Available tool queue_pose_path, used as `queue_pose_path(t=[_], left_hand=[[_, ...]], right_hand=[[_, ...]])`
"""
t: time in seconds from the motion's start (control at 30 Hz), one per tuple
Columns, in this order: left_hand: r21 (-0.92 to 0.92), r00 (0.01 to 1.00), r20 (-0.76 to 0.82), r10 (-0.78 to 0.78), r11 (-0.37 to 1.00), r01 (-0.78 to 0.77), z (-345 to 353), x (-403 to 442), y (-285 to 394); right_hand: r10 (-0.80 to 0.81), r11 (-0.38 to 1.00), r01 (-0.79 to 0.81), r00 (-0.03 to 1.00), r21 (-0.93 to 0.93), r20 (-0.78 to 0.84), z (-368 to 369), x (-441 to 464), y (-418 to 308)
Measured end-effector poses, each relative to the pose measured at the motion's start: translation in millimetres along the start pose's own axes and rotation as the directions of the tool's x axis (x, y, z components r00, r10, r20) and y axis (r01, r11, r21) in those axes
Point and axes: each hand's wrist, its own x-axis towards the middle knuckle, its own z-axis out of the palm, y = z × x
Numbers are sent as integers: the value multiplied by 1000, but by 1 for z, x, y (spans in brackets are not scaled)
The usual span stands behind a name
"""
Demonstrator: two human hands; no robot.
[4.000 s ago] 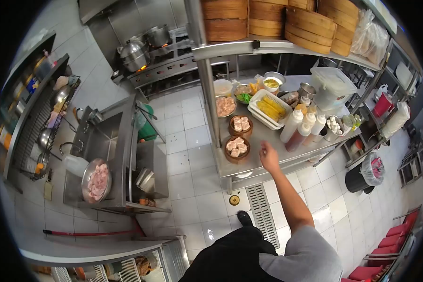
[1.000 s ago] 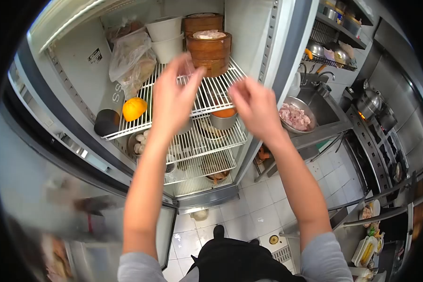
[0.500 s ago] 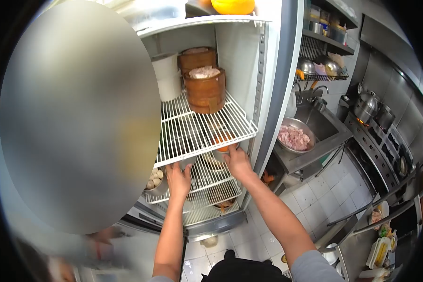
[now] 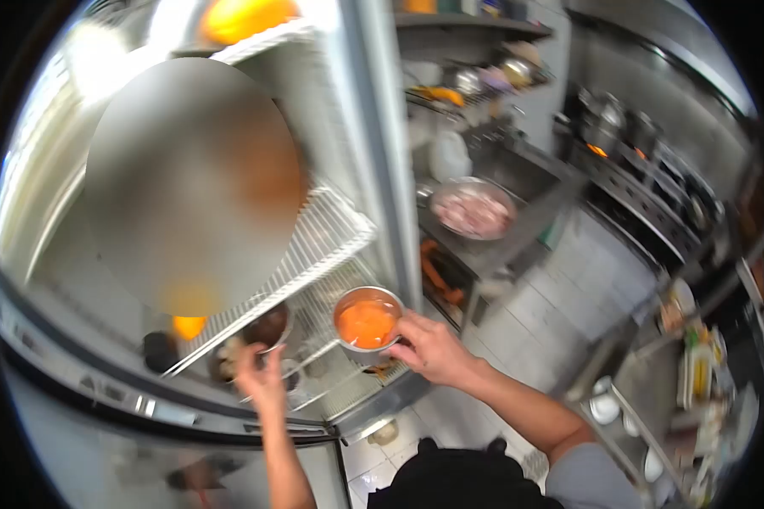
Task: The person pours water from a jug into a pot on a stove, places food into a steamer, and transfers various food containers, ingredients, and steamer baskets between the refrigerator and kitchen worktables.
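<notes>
Right grip (image 4: pixel 433 349): closed on right side of metal container (image 4: pixel 358 355), orange contents inside | metal container: just left of right grip, near wire shelf (image 4: pixel 321 248) | left grip (image 4: pixel 265 380): fingers parted, beside dark-filled bowl (image 4: pixel 269 326), contact cannot be told | meat basin (image 4: pixel 480 236): beyond right grip

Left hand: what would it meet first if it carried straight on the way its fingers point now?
Probably the dark-filled metal bowl, which shows just past the fingertips of the left hand. Blur leaves the depth between them unclear, so they may already touch.
</notes>
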Motion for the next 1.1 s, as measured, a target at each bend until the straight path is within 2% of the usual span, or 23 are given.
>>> queue_pose_path(t=[0.03, 0.07, 0.13, 0.17, 0.23, 0.3, 0.37, 0.4, 0.43, 0.47, 0.5, 0.53, 0.6, 0.63, 0.73, 0.77, 0.8, 0.87, 0.9, 0.93, 1.0, 1.03, 1.1], left_hand=[[61, 995, 8, 104, 993, -104, -10, 1, 7], [31, 990, 106, -90, 996, 87, -21, -2, 16], [-79, 985, 175, 3, 997, 11, -27, -12, 33], [-235, 962, 251, -111, 957, 172, -30, -17, 22], [-253, 920, 389, 55, 966, 49, -23, -26, 21], [-245, 884, 422, 202, 964, -103, -3, -47, 86], [-337, 761, 595, 260, 940, -58, 25, -70, 73], [-203, 695, 703, 147, 979, -2, 42, -82, 73], [-481, 652, 689, 317, 872, 84, 78, -106, 76], [-505, 558, 741, 373, 858, 96, 101, -123, 93], [-446, 524, 787, 325, 887, 120, 124, -149, 107], [-427, 470, 843, 261, 856, 291, 151, -177, 124], [-524, 402, 795, 455, 848, 78, 200, -225, 169], [-583, 282, 803, 525, 791, 188, 228, -250, 192], [-679, 148, 733, 664, 705, 206, 306, -341, 233], [-706, 126, 707, 695, 687, 170, 325, -366, 262], [-723, 138, 681, 719, 632, 277, 345, -396, 284], [-760, 143, 636, 758, 584, 286, 382, -449, 327], [-716, 69, 661, 747, 600, 357, 399, -471, 349], [-734, 68, 639, 766, 582, 349, 416, -494, 367], [-731, 64, 659, 749, 619, 287, 440, -533, 402], [-713, 57, 668, 742, 617, 332, 454, -561, 408], [-700, 29, 685, 728, 646, 305, 478, -591, 427]], right_hand=[[-8, 1000, 9, 1000, 6, -30, -13, -17, -5], [45, 999, -45, 999, 15, -5, -30, -38, -15], [133, 988, -129, 990, 84, -44, -44, -84, -15], [161, 981, -152, 985, 123, -63, -54, -112, -15], [291, 957, -290, 950, 26, -112, -75, -175, -21], [367, 918, -389, 907, -79, -207, -80, -227, -22], [406, 843, -497, 839, -206, -363, -87, -294, -21], [469, 789, -579, 785, -208, -404, -93, -326, -21], [528, 728, -655, 724, -202, -444, -99, -358, -20], [552, 670, -716, 657, -196, -514, -107, -385, -21], [569, 608, -772, 585, -183, -578, -119, -409, -23], [577, 546, -823, 503, -154, -644, -130, -431, -24], [554, 442, -889, 374, -117, -744, -154, -475, -25], [528, 404, -907, 337, -118, -780, -170, -498, -20], [438, 321, -944, 217, -74, -873, -208, -564, 3], [403, 305, -951, 185, -59, -896, -222, -582, 12], [383, 268, -961, 169, -66, -908, -237, -596, 19], [334, 269, -963, 100, -7, -937, -263, -619, 37], [312, 268, -963, 62, 26, -948, -274, -630, 45], [301, 257, -966, 45, 35, -953, -285, -641, 53], [276, 183, -983, 48, 3, -960, -299, -667, 65], [271, 168, -985, 77, -32, -959, -307, -680, 78], [241, 296, -950, -23, 96, -970, -312, -722, 119]])
